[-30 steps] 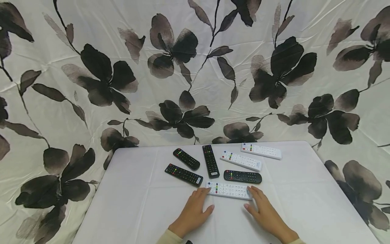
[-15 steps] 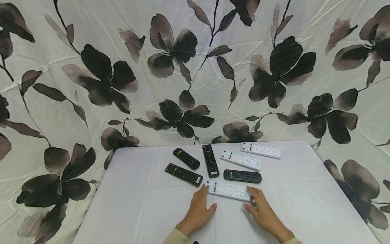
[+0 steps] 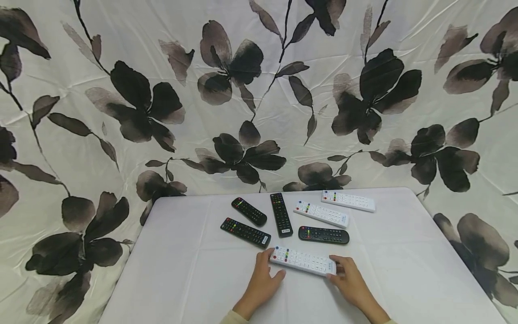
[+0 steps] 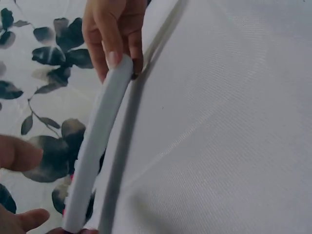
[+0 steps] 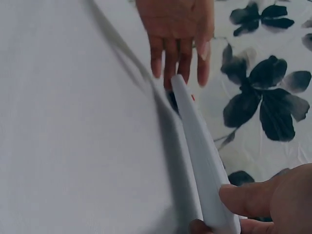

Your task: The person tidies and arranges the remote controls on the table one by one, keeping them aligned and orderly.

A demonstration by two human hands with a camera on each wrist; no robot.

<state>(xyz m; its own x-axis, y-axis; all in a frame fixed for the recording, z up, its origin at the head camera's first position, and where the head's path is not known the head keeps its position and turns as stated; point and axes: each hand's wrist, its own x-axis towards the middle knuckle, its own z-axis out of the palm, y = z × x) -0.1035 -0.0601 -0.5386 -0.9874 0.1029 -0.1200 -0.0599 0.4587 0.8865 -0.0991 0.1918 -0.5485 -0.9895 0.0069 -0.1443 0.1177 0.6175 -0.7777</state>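
A white remote (image 3: 303, 261) lies crosswise near the table's front, raised a little off the cloth. My left hand (image 3: 265, 270) pinches its left end and my right hand (image 3: 341, 270) grips its right end. In the left wrist view the remote (image 4: 97, 141) shows edge-on with a shadow under it, and the right hand (image 4: 114, 34) curls over its far end. The right wrist view shows the remote (image 5: 197, 151) running from my right thumb (image 5: 263, 200) to the left hand (image 5: 178, 29), whose fingertips meet the far end.
Behind the held remote lie several more: black ones (image 3: 248, 211), (image 3: 245, 232), (image 3: 281, 214), (image 3: 323, 235) and white ones (image 3: 321, 213), (image 3: 348, 200). The table (image 3: 182, 270) has a white cloth. A floral sheet (image 3: 243, 90) hangs behind and drapes around it.
Both hands went from lying flat beside the white remote to holding its ends. The remote has come slightly toward me and up off the cloth.
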